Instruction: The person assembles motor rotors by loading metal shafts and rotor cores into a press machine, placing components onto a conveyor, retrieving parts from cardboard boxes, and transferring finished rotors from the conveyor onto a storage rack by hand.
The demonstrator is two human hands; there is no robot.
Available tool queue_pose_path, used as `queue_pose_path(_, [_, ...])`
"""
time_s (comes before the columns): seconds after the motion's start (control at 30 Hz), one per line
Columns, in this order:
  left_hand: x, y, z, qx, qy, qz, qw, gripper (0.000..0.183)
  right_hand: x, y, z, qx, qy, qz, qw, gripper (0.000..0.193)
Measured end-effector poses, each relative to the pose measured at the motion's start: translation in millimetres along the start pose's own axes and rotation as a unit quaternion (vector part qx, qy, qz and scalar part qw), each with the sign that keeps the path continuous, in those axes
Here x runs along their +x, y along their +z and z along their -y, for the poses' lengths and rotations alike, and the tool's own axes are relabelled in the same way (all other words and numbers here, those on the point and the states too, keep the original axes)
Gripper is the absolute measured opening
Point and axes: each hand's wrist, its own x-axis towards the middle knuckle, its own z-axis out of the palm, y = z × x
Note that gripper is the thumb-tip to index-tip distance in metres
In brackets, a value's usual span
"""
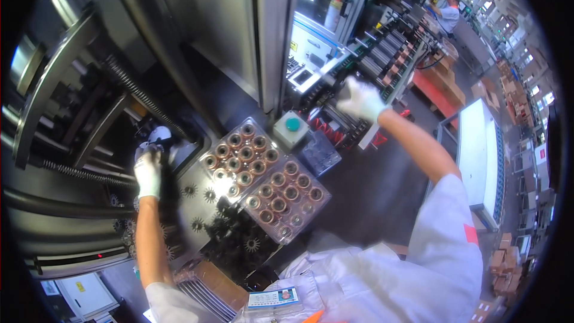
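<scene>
My left hand (148, 173), in a white glove, reaches into the press-like machine (89, 78) at the left. Its fingers bend at a dark piece beside a shiny round part (159, 134); what they grip is hard to make out. Over the roller conveyor at the upper right is my right hand (362, 99), also gloved, with fingers apart and nothing visible in them. Between the hands lie two clear plastic trays (244, 204) filled with copper-coloured ring parts (246, 154). Dark toothed discs (209, 194) lie loose on the metal plate left of the trays.
A box with a green button (292, 124) stands behind the trays, next to a clear bin (321, 154). Black toothed parts (230, 233) are heaped nearer me. Rollers (388, 51) run away to the right, where another person (447, 15) works. A white cabinet (478, 155) stands at the right.
</scene>
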Motion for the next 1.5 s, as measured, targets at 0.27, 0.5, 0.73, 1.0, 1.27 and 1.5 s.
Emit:
queue_pose_path(0.27, [12, 8, 29, -0.121, -0.088, 0.071, 0.986, 0.031, 103, 18, -95, -0.11, 0.102, 0.072, 0.986, 0.069])
queue_pose_path(0.5, [2, 7, -44, 0.142, -0.107, 0.086, 0.98, 0.046, 107, 56, -133, -0.043, -0.04, -0.005, 0.998, 0.098])
queue_pose_path(0.73, [-18, 5, -24, 0.163, 0.061, 0.077, 0.982, 0.048, -28, 31, -24, 0.135, -0.225, -0.106, 0.959, 0.044])
queue_pose_path(1.0, [-61, -16, -28, 0.147, -0.072, 0.084, 0.983, 0.055, -109, 98, 285, 0.184, -0.579, 0.019, 0.794, 0.035])
queue_pose_path(1.27, [-332, -179, 39, 0.146, -0.273, 0.046, 0.95, 0.036, -79, 145, 395, -0.188, -0.541, 0.157, 0.805, 0.017])
queue_pose_path(1.5, [-297, -187, -5, 0.076, -0.204, -0.039, 0.975, 0.043, -73, 170, 381, -0.07, -0.547, 0.055, 0.832, 0.02])
